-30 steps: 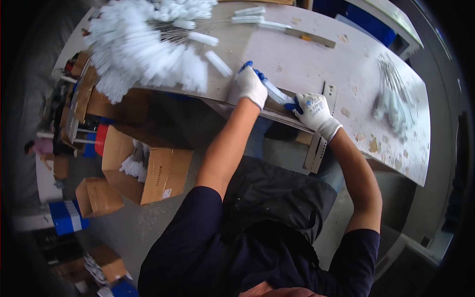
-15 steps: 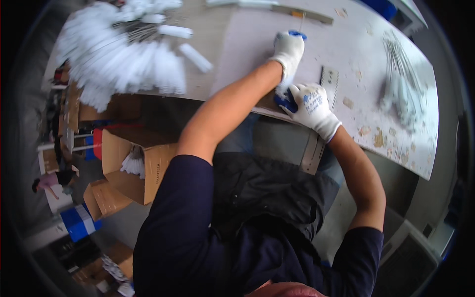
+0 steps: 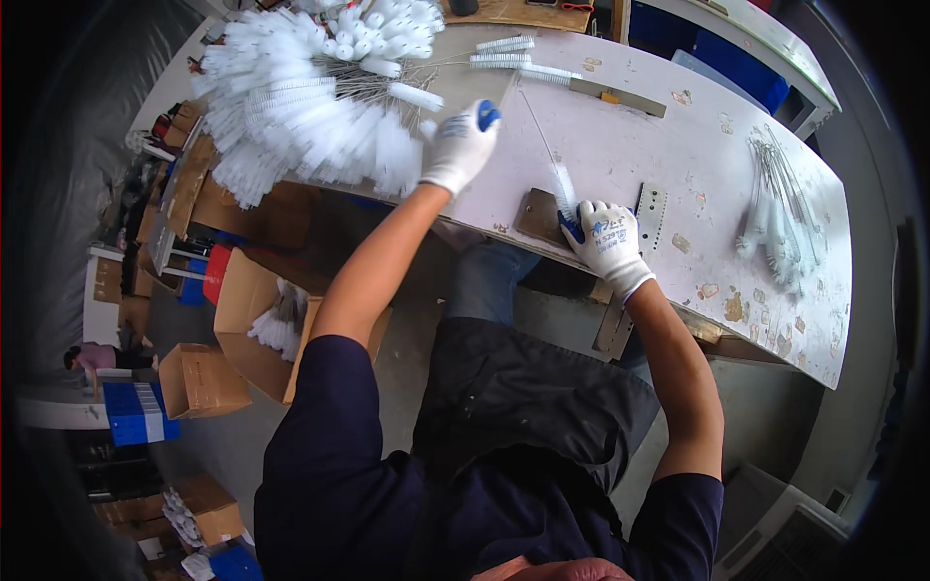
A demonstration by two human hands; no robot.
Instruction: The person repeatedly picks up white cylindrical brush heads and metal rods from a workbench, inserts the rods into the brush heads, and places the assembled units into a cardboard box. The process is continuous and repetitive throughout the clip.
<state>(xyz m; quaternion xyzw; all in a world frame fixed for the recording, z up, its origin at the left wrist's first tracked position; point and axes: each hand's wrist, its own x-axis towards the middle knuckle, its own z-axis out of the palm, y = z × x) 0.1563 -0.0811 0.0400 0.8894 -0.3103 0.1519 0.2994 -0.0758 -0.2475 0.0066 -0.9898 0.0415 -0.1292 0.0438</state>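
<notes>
R hand [image 3: 605, 235] was closed on the bristle end of a white brush [image 3: 563, 184] by the metal plate [image 3: 538, 214] on the bench [image 3: 620, 126], L hand [image 3: 463, 145] part-curled nr the brush pile [image 3: 310, 136], contents unclear (blur), & a hasty L grab might've snagged wires [image 3: 356, 81], causing a spill.

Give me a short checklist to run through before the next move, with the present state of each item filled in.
1. Right hand gripping the white brush: ok, held at its near end.
2. Wire stem clear of the left hand: ok, they are apart.
3. Left hand empty: cannot tell, it is blurred and its fingertips are unclear.
4. Brush pile lined up in one direction: not ok, its brushes fan out several ways.
5. Brush bundle on the right apart from the right hand: ok.
6. Both hands gloved: ok.
</notes>
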